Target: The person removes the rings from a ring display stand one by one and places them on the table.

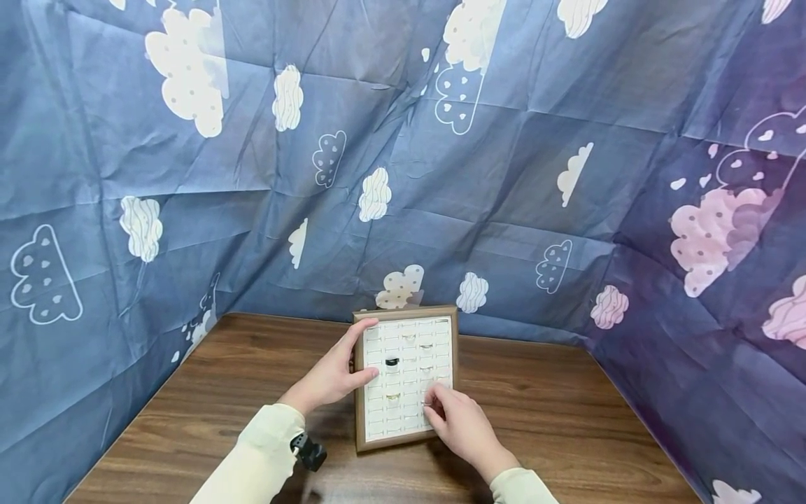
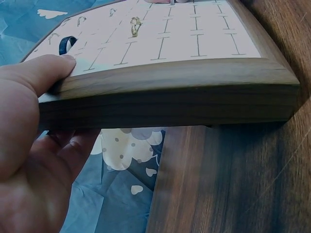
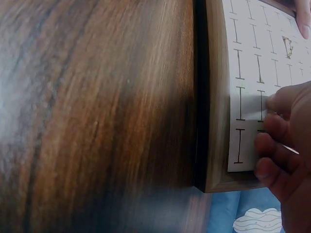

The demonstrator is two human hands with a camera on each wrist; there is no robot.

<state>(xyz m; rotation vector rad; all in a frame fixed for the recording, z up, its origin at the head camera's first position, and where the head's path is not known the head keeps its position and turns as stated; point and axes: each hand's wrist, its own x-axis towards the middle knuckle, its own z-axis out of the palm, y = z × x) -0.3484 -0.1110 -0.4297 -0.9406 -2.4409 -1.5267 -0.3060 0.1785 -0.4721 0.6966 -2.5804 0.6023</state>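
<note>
A ring display board (image 1: 409,422) with a wooden frame and a white slotted face stands tilted back on the table. My left hand (image 1: 330,374) grips its left side, thumb over the front and other fingers partly hidden behind the frame. Near that thumb sits a black ring (image 1: 392,362). Lower down, a gold ring (image 1: 393,397) is in a slot. My right hand (image 1: 462,423) is at the lower right of the face, thumb and forefinger pinching a small silvery ring mostly hidden by the fingertips. In the right wrist view, its fingers (image 3: 277,150) curl close over the slots.
Several thin rings, one of them a gold-toned ring (image 1: 426,346), sit in upper slots of the board. A brown wood-grain table (image 1: 535,406) lies under it. Blue cloth (image 1: 415,161) with white cloud prints hangs behind and at both sides.
</note>
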